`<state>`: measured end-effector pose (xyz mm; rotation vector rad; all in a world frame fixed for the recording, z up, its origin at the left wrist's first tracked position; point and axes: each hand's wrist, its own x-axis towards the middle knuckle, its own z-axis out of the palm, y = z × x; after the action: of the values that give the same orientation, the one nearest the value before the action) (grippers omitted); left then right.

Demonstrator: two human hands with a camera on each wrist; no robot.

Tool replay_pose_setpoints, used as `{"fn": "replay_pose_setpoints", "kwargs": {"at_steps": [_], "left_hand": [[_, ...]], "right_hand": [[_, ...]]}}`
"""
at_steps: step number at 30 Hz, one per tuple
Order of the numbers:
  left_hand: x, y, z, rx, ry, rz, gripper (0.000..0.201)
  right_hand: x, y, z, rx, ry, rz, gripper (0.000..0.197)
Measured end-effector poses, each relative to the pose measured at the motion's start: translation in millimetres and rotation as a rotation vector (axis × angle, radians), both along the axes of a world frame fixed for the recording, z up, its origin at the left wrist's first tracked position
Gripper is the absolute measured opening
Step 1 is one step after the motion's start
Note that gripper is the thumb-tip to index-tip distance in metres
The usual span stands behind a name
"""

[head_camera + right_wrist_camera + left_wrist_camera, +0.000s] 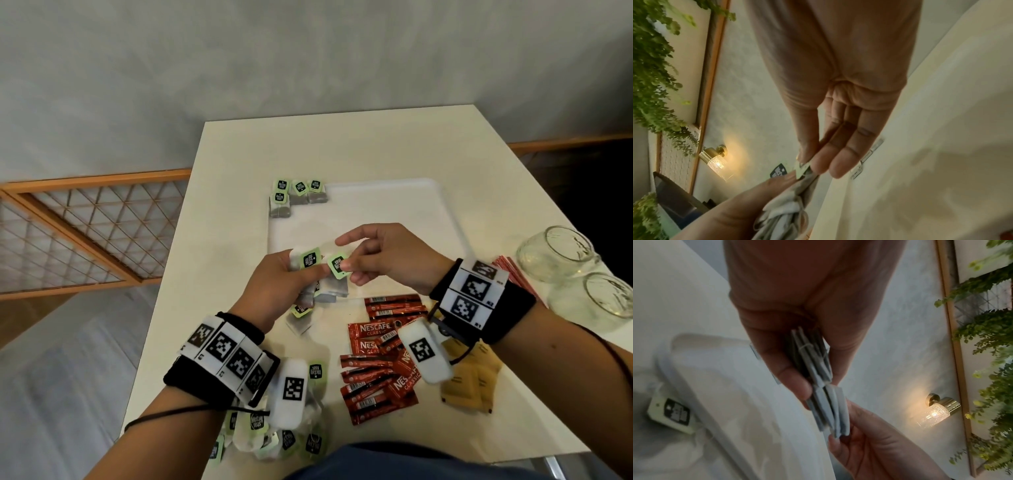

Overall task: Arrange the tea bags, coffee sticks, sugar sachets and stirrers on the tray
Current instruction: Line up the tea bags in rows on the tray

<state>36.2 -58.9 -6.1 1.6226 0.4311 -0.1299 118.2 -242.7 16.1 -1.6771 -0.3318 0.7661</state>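
Note:
My left hand [306, 274] grips a bundle of grey tea bags [818, 366] above the near left edge of the white tray [394, 209]. Thumb and forefinger of my right hand [346, 266] pinch the green tag [336, 264] of one tea bag in that bundle, seen too in the right wrist view as the tag [802, 169]. Several tea bags [297, 195] lie in rows at the tray's far left corner. Red coffee sticks [376, 363] and brown sugar sachets [471, 380] lie on the table under my right wrist. Red-and-white stirrers [510, 270] lie to the right.
Two glass jars [561, 251] [611, 294] lie on their sides at the table's right edge. A heap of loose tea bags [274, 433] sits by the front edge under my left wrist. A wooden lattice rail [85, 226] runs to the left of the table.

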Motion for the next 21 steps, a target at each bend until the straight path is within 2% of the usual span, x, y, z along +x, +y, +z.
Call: {"fn": "replay_pose_setpoints", "kwargs": {"at_steps": [6,10,15,21], "left_hand": [[1,1,-7,-0.047,-0.016,-0.005,0.021],[9,7,-7,-0.051,-0.024,-0.011,0.017],[36,27,-6,-0.007,-0.049,0.021,0.006],[71,65,-17,0.106,-0.048,0.152,0.008]], "right_hand": [[3,8,-8,-0.056,0.009,-0.082,0.021],[14,15,-5,-0.06,0.052,-0.057,0.01],[46,24,-2,-0.045,0.059,-0.098,0.01],[89,52,-13,-0.143,-0.025,-0.073,0.01]]}}
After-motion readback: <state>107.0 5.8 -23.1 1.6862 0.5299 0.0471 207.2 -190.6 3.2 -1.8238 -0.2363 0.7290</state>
